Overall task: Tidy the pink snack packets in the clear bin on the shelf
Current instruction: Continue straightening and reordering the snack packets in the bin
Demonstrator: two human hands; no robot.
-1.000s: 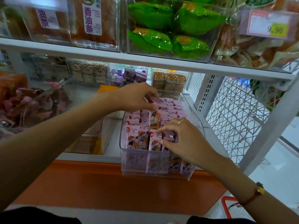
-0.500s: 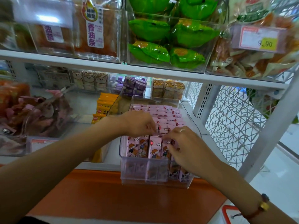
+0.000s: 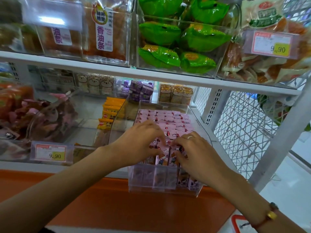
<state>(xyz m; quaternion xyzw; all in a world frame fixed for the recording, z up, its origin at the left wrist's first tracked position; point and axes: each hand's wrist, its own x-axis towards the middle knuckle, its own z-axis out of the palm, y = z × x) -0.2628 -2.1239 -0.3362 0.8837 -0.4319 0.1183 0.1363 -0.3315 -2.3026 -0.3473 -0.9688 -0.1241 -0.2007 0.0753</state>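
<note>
Both hands, the left hand [image 3: 141, 145] and right hand [image 3: 196, 153], pinch the front upright pink cartoon-printed snack packets [image 3: 164, 155] inside the clear plastic bin [image 3: 161, 182] at the white shelf's [image 3: 107, 170] front edge, apparently mid-straightening; next, probably squaring those front rows.

Bare forearms, 1 ring [image 3: 190, 136] on right hand [image 3: 198, 157], red cord bracelet [image 3: 267, 217] with gold bead
</note>
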